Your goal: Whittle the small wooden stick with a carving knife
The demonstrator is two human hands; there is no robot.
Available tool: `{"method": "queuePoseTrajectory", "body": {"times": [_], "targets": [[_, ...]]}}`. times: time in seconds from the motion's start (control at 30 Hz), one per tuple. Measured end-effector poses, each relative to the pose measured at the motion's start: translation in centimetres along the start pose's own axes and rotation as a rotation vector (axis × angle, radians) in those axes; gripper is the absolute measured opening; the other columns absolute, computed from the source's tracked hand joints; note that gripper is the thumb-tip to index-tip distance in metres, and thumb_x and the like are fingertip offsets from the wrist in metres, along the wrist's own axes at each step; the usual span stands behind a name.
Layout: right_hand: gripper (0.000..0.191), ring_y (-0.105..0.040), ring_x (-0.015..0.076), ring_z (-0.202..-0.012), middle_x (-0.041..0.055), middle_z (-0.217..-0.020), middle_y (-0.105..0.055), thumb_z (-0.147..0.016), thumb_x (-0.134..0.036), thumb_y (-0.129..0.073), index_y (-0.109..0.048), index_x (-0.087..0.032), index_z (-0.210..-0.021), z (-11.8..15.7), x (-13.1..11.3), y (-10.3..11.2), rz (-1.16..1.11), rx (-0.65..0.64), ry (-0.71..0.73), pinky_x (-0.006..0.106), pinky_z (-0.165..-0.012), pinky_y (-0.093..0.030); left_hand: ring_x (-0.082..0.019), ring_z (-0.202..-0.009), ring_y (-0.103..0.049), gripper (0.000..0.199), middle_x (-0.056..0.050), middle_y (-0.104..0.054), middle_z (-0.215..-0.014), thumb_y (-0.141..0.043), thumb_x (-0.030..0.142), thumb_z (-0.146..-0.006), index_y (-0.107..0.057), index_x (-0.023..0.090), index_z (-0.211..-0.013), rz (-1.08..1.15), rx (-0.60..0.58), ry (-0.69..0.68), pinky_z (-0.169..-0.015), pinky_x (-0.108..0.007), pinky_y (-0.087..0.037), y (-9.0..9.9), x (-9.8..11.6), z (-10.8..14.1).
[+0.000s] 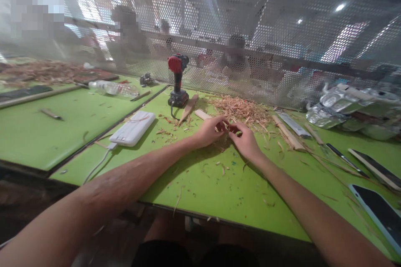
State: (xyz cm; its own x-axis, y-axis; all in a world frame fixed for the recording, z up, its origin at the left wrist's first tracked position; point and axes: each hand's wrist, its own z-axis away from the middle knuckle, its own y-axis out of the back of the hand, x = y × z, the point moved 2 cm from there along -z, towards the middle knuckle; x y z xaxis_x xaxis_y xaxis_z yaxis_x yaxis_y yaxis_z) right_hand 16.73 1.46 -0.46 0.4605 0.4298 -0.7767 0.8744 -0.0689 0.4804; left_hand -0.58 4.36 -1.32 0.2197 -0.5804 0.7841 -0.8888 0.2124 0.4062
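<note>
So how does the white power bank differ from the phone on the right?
The power bank is white, while the phone has a dark face with a pale blue rim. A white cable is plugged into the power bank; none shows on the phone. Both lie flat on the green table.

Looks like a workshop: bright green work table w/ wood shavings piled & scattered on it, flat wood pieces lying about, plus a red-&-black cordless drill standing upright nr a perforated metal screen. More shavings on the L side of the surface; ppl visible in the bkgd.
</note>
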Motion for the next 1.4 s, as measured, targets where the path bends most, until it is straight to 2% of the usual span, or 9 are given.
{"method": "queuePoseTrajectory", "body": {"times": [0.17, 0.3, 0.4, 0.6, 0.7, 0.87, 1.0, 1.23, 1.4], "targets": [[0.004, -0.061, 0.0213, -0.082, 0.0043, -0.085, -0.067, -0.080, -0.023, -0.073, -0.068, -0.023, -0.080, 0.0, -0.4, 0.2, -0.046, 0.045, -0.021, 0.035, -0.076, -0.050, -0.015, -0.078, -0.067, 0.028, -0.008, -0.075, -0.092, -0.064, 0.005, -0.086, -0.070, 0.014, -0.111, -0.039, -0.031, -0.061, -0.074, -0.029, -0.055, 0.0, 0.4, 0.0], [0.007, -0.063, 0.0213, -0.082, 0.0047, -0.088, -0.069, -0.082, -0.025, -0.072, -0.068, -0.023, -0.087, 0.0, -0.6, 0.5, -0.086, 0.101, -0.036, 0.035, -0.077, -0.050, -0.016, -0.078, -0.067, 0.044, -0.009, -0.076, -0.098, -0.063, 0.006, -0.086, -0.068, 0.016, -0.129, -0.102, -0.050, -0.098, -0.076, -0.028, -0.054, 0.0, 0.5, 0.1], [0.011, -0.063, 0.0206, -0.079, 0.0039, -0.087, -0.068, -0.081, -0.027, -0.075, -0.067, -0.024, -0.088, -0.1, -0.4, 0.6, -0.108, 0.136, -0.031, 0.034, -0.076, -0.050, -0.016, -0.080, -0.068, 0.050, -0.009, -0.076, -0.099, -0.060, 0.007, -0.086, -0.065, 0.018, -0.134, -0.117, -0.075, -0.113, -0.076, -0.027, -0.053, -0.2, 0.6, 0.1], [0.009, -0.062, 0.0217, -0.078, 0.0055, -0.088, -0.070, -0.082, -0.027, -0.075, -0.072, -0.025, -0.090, -0.2, -0.3, 0.7, -0.069, 0.120, -0.023, 0.036, -0.075, -0.051, -0.018, -0.085, -0.069, 0.061, -0.010, -0.074, -0.103, -0.061, 0.003, -0.085, -0.055, 0.017, -0.144, -0.112, -0.041, -0.067, -0.080, -0.031, -0.055, -0.2, 0.3, 0.1], [0.008, -0.064, 0.0231, -0.082, 0.0070, -0.093, -0.073, -0.085, -0.026, -0.072, -0.076, -0.025, -0.091, -0.1, -0.4, 0.7, 0.007, 0.090, 0.049, 0.038, -0.079, -0.052, -0.019, -0.090, -0.070, 0.066, -0.013, -0.073, -0.112, -0.061, 0.003, -0.085, -0.050, 0.019, -0.148, -0.128, -0.029, -0.081, -0.082, -0.032, -0.056, -0.2, -0.1, 0.1], [0.015, -0.065, 0.0250, -0.085, 0.0077, -0.092, -0.073, -0.093, -0.030, -0.067, -0.080, -0.025, -0.097, 0.0, -0.2, 0.4, 0.159, 0.057, 0.239, 0.042, -0.083, -0.053, -0.024, -0.110, -0.067, 0.067, -0.016, -0.067, -0.132, -0.058, 0.004, -0.084, -0.051, 0.021, -0.148, -0.196, -0.068, -0.155, -0.094, -0.037, -0.056, -0.4, -0.4, 0.2], [0.019, -0.065, 0.0267, -0.088, 0.0089, -0.094, -0.072, -0.097, -0.030, -0.063, -0.081, -0.025, -0.101, 0.0, 0.1, 0.3, 0.282, 0.053, 0.367, 0.045, -0.084, -0.054, -0.025, -0.112, -0.066, 0.061, -0.018, -0.061, -0.138, -0.057, 0.006, -0.085, -0.052, 0.019, -0.145, -0.198, -0.082, -0.159, -0.091, -0.037, -0.059, -0.2, -0.4, 0.3], [0.024, -0.061, 0.0300, -0.095, 0.0104, -0.092, -0.071, -0.100, -0.025, -0.060, -0.083, -0.027, -0.102, -0.3, 0.7, 0.5, 0.438, 0.021, 0.499, 0.046, -0.083, -0.054, -0.020, -0.098, -0.066, 0.054, -0.017, -0.059, -0.132, -0.063, 0.005, -0.085, -0.054, 0.016, -0.137, -0.178, -0.082, -0.140, -0.078, -0.031, -0.059, -0.1, -0.6, 0.0], [0.024, -0.062, 0.0280, -0.095, 0.0096, -0.097, -0.070, -0.101, -0.026, -0.059, -0.083, -0.028, -0.104, -0.3, 1.0, 0.3, 0.440, -0.045, 0.512, 0.046, -0.085, -0.055, -0.019, -0.095, -0.065, 0.039, -0.013, -0.060, -0.119, -0.065, 0.003, -0.083, -0.061, 0.015, -0.121, -0.165, -0.069, -0.172, -0.077, -0.031, -0.058, -0.1, -0.7, -0.1]]}}
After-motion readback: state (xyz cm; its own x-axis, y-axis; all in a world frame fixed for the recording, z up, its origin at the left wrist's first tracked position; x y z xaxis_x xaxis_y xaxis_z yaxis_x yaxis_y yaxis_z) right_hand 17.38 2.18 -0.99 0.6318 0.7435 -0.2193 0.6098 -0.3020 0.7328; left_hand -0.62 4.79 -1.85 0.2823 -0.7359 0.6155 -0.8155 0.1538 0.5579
